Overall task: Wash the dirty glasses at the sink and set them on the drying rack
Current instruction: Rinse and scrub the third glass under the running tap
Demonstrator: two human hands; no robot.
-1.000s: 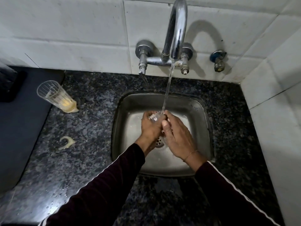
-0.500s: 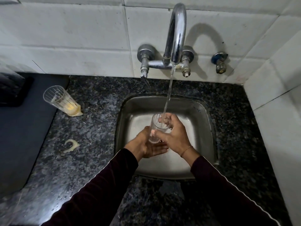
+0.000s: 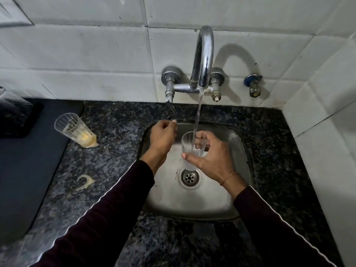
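Observation:
My right hand (image 3: 212,158) grips a clear glass (image 3: 189,146) upright over the steel sink (image 3: 237,205), thumb in front and fingers behind it. Water from the chrome tap (image 3: 204,60) runs straight into the glass. My left hand (image 3: 162,137) hovers at the sink's back left corner with its fingers loosely curled, holding nothing, apart from the glass. A second, dirty glass (image 3: 74,130) with yellow residue at its bottom stands on the dark granite counter (image 3: 115,170) to the left of the sink.
A yellowish ring-shaped smear (image 3: 84,182) lies on the counter at front left. A dark mat (image 3: 25,166) covers the far left, with a black object (image 3: 13,116) at its back. White tiled walls close the back and right. A small valve (image 3: 253,85) sticks out right of the tap.
My left hand has let go of the glass and moved up and left to the sink's back corner. My right hand alone now holds the glass under the stream.

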